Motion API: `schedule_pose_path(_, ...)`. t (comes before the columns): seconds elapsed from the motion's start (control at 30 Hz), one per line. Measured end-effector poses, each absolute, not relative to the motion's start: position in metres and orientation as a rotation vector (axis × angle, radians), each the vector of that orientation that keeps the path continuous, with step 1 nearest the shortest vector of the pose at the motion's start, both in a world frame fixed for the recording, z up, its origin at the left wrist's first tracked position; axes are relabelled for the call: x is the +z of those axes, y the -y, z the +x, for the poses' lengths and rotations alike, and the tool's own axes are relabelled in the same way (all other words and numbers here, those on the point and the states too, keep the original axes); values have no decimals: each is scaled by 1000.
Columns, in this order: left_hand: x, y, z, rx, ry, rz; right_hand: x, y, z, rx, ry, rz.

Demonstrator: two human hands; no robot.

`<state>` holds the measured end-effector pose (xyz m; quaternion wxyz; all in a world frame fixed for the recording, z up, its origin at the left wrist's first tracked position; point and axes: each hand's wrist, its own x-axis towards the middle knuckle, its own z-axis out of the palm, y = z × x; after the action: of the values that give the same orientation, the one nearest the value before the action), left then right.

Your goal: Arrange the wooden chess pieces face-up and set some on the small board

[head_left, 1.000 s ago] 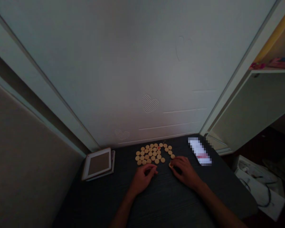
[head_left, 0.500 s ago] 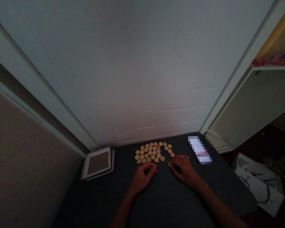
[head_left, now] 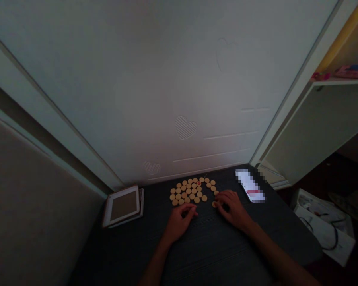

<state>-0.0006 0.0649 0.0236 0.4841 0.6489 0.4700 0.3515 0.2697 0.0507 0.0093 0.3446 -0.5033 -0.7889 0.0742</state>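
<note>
My right hand (head_left: 232,208), half-curled, hold unclear, bares more of the round game piece (head_left: 214,204) beside its fingertips on the bench (head_left: 211,254) than before; left hand (head_left: 178,223) curled, hold unclear. Open white container (head_left: 343,251): contents indistinct.

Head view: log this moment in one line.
left hand: curled near round discs | right hand: at one disc, contact unclear | red-marked disc: among others | lit screen: right of discs
</note>
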Motion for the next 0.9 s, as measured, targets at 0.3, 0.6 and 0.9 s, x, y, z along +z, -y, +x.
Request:
schedule_pose_path(0.3,19,-65,0,893,-1188,1583,30,-112,243,126,2261,-1297)
schedule_pose_path(0.6,16,-65,0,900,-1178,1564,20,-139,229,59,2371,-1315)
schedule_pose_path(0.9,12,-66,-1,889,-1158,1570,25,-126,232,37,2374,-1360)
